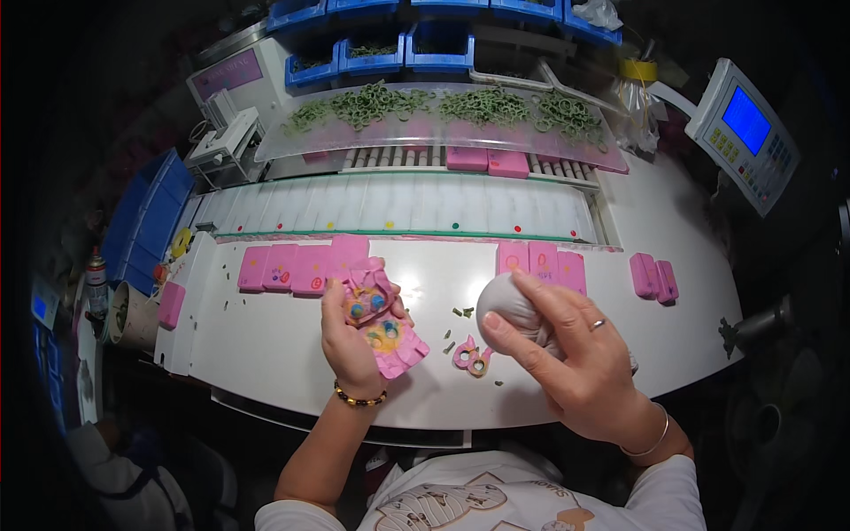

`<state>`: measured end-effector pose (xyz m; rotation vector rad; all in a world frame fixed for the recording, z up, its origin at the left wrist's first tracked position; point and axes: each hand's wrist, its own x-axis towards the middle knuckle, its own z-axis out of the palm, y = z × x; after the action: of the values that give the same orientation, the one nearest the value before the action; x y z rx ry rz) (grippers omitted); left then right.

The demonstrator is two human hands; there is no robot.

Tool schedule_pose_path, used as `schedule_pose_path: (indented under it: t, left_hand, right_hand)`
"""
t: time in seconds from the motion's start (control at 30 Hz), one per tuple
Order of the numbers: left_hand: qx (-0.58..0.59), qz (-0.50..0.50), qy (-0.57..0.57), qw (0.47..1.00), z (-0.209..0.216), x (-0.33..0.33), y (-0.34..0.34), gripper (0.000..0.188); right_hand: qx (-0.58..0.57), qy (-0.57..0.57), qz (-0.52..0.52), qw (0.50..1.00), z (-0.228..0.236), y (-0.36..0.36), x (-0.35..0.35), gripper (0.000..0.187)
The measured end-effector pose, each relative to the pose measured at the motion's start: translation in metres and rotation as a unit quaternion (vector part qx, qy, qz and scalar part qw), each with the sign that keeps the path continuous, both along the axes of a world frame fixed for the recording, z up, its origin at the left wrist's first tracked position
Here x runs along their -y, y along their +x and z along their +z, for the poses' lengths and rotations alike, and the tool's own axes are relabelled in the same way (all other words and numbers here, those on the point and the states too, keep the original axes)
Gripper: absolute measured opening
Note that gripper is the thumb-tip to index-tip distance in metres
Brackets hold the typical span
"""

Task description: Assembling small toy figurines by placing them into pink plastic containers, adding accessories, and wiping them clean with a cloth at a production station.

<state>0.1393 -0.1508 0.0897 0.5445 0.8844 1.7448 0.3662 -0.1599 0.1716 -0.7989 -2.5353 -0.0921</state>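
Pink wrap (411,357) in your left hand (343,343), blotched yellow and blue, plain white bundle (506,308) in your right hand (580,367), your bracelet (359,400) black and gold, green rings (482,107) at far side, blue bins (440,61) farther, pink blocks (283,259) on your white worktop (292,380), blue screen (748,121) right

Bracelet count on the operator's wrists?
2: a dark-and-gold beaded bracelet on the wrist of the left hand, and a thin metal bangle on that of the right hand. Anything under the sleeves would be hidden.
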Motion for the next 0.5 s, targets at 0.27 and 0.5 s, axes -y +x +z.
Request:
schedule_pose_path:
  t: [0.27, 0.5]
  left_hand:
    - [0.057, -0.011, -0.010, 0.998, 0.004, 0.008, 0.005, 0.051]
    - [0.088, -0.035, -0.029, 0.995, -0.006, 0.011, 0.000, 0.049]
  right_hand:
    - [0.147, 0.000, 0.041, 0.988, -0.048, -0.008, 0.014, 0.042]
    - [0.086, -0.048, -0.039, 0.994, -0.044, 0.019, -0.004, 0.037]
